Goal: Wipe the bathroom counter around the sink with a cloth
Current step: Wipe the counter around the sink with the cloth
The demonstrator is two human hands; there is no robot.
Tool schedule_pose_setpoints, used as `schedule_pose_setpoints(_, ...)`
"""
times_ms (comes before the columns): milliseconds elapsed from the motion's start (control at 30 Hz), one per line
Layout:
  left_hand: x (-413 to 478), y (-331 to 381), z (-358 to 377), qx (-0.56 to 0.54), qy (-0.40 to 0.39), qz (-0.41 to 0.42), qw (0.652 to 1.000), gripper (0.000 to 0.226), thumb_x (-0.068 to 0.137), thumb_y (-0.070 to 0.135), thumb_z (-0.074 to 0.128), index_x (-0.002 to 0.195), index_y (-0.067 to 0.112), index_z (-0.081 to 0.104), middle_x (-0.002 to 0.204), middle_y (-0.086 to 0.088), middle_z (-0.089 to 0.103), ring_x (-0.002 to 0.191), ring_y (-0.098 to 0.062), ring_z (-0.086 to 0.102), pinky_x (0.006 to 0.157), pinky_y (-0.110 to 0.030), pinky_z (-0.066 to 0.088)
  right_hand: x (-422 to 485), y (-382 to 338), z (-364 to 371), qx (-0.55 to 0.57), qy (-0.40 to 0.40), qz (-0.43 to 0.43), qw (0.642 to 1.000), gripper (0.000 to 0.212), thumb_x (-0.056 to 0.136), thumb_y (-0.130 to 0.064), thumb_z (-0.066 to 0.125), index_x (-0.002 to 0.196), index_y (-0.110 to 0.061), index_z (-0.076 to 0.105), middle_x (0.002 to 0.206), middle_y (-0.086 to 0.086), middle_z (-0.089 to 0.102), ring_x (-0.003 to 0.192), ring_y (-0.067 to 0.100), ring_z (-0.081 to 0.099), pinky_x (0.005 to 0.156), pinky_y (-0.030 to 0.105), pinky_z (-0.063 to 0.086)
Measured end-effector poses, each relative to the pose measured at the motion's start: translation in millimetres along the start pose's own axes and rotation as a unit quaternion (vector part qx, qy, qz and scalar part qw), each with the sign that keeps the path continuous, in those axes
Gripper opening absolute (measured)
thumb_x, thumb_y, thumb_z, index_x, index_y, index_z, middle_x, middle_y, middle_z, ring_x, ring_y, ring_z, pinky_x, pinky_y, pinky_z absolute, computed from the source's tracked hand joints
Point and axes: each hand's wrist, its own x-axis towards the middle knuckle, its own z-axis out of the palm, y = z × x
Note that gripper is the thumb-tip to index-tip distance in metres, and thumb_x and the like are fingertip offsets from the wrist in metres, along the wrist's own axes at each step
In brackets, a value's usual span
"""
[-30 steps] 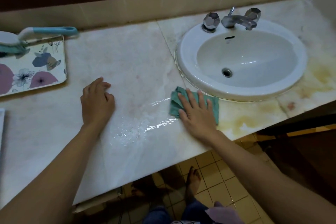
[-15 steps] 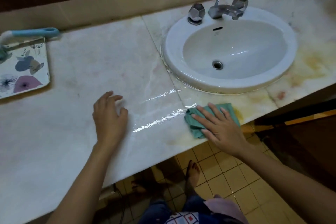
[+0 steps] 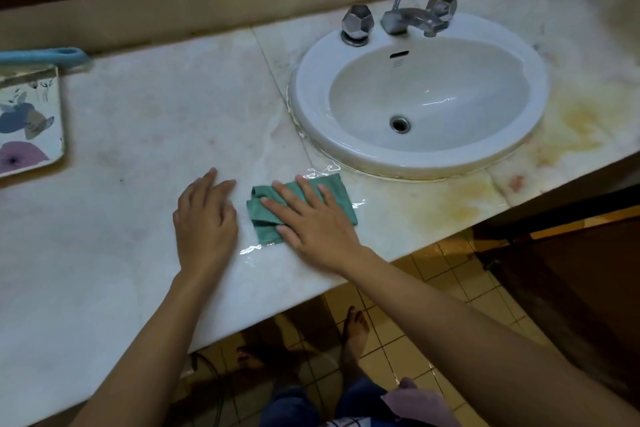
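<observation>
Right below you, a bare foot (image 3: 355, 333) stands on the yellow floor tiles (image 3: 408, 350) under the front edge of the counter (image 3: 138, 149). Your right hand (image 3: 315, 225) lies flat on the green cloth (image 3: 262, 218), fingers straight and spread, pressing it onto the counter near that front edge, just in front of the sink (image 3: 311, 107) and toward its left. The cloth is crumpled, with folds showing left of your fingers and a corner past your fingertips. Your left hand (image 3: 206, 218) rests palm down on the bare marble just beside the cloth, fingers close together, holding nothing. Thin wet streaks (image 3: 256, 248) glint around the cloth. Farther back, the white sink sits in the counter, with yellowish stains (image 3: 575, 125) to its right. The tap (image 3: 408, 19), between two faceted knobs, stands at the sink's back rim. Far left, a flowered tray (image 3: 31, 121) lies on the counter, a blue handle (image 3: 41, 57) along its back edge.
</observation>
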Motion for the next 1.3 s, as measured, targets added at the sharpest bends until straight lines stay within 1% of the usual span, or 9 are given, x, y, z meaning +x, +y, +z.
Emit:
schedule_pose_setpoints(100,0,2,0,-0.020,0.013,-0.003,1.000,0.042,0.090,0.018,0.044,0.129,0.026,0.058,0.151,0.004,0.041,0.139,-0.023,0.030,0.108,-0.042,0.027,-46,32,2,-0.017,-0.008,-0.051,0.999,0.053,0.099,-0.048,0.025,0.150,-0.039,0.019,0.161,-0.011,0.010,0.149,0.022,0.002,0.117,0.044,0.004)
schedule_pose_setpoints(167,0,3,0,-0.023,0.015,-0.007,1.000,0.041,0.090,0.016,0.047,0.127,0.027,0.059,0.151,0.004,0.042,0.139,-0.023,0.031,0.107,-0.042,0.028,-79,64,2,-0.028,-0.015,-0.042,0.999,0.053,0.100,-0.048,0.024,0.151,-0.040,0.012,0.161,-0.012,0.004,0.149,0.019,-0.002,0.118,0.048,0.008)
schedule_pose_setpoints(267,0,3,0,-0.017,0.014,-0.007,1.000,0.040,0.090,0.015,0.048,0.127,0.027,0.059,0.150,0.005,0.042,0.138,-0.023,0.031,0.105,-0.044,0.030,-107,105,-4,-0.016,-0.018,0.056,0.998,0.053,0.099,-0.049,0.022,0.150,-0.043,0.008,0.161,-0.014,0.003,0.148,0.015,-0.004,0.117,0.053,0.015)
schedule_pose_setpoints(400,1,5,0,-0.010,0.014,-0.013,1.000,0.039,0.089,0.013,0.049,0.125,0.026,0.060,0.149,0.004,0.043,0.136,-0.024,0.032,0.104,-0.045,0.032,-104,99,-7,0.009,-0.007,0.133,0.991,0.054,0.097,-0.050,0.017,0.149,-0.042,0.008,0.160,-0.013,0.004,0.147,0.016,-0.008,0.118,0.052,0.009)
schedule_pose_setpoints(700,1,1,-1,-0.032,0.022,-0.005,0.999,0.043,0.090,0.008,0.043,0.126,0.023,0.060,0.149,0.002,0.044,0.136,-0.024,0.032,0.108,-0.043,0.027,-2,-7,8,0.014,-0.002,-0.009,1.000,0.053,0.095,-0.045,0.028,0.147,-0.036,0.030,0.159,-0.007,0.022,0.146,0.031,0.015,0.113,0.050,0.017)
schedule_pose_setpoints(833,2,-1,-1,-0.097,0.057,-0.023,0.993,0.043,0.091,0.013,0.038,0.127,0.017,0.061,0.142,0.002,0.053,0.133,-0.022,0.040,0.112,-0.036,0.030,57,-18,1,0.008,-0.009,-0.022,1.000,0.052,0.099,-0.044,0.032,0.149,-0.037,0.023,0.160,-0.010,0.014,0.148,0.027,0.007,0.115,0.048,0.011)
schedule_pose_setpoints(967,3,-1,0,-0.094,0.062,-0.028,0.993,0.044,0.089,0.004,0.045,0.129,0.016,0.060,0.141,0.002,0.054,0.131,-0.021,0.041,0.111,-0.034,0.031,82,1,-6,-0.005,-0.023,-0.049,0.999,0.051,0.100,-0.045,0.029,0.150,-0.039,0.018,0.160,-0.012,0.011,0.148,0.023,0.005,0.116,0.046,0.008)
schedule_pose_setpoints(1133,2,-1,0,-0.077,0.055,-0.032,0.995,0.043,0.085,0.003,0.046,0.123,0.014,0.064,0.141,0.003,0.053,0.130,-0.021,0.041,0.111,-0.030,0.030,57,30,-11,0.015,0.002,0.035,0.999,0.052,0.099,-0.044,0.028,0.150,-0.038,0.021,0.160,-0.011,0.014,0.148,0.024,0.006,0.117,0.046,0.012)
schedule_pose_setpoints(1300,1,1,-1,-0.082,0.052,-0.032,0.995,0.046,0.083,0.012,0.041,0.122,0.013,0.065,0.141,0.003,0.054,0.130,-0.021,0.042,0.111,-0.031,0.031,-33,78,-10,-0.041,-0.019,-0.015,0.999,0.055,0.098,-0.049,0.022,0.151,-0.038,0.016,0.160,-0.012,0.010,0.148,0.020,0.005,0.117,0.044,0.013)
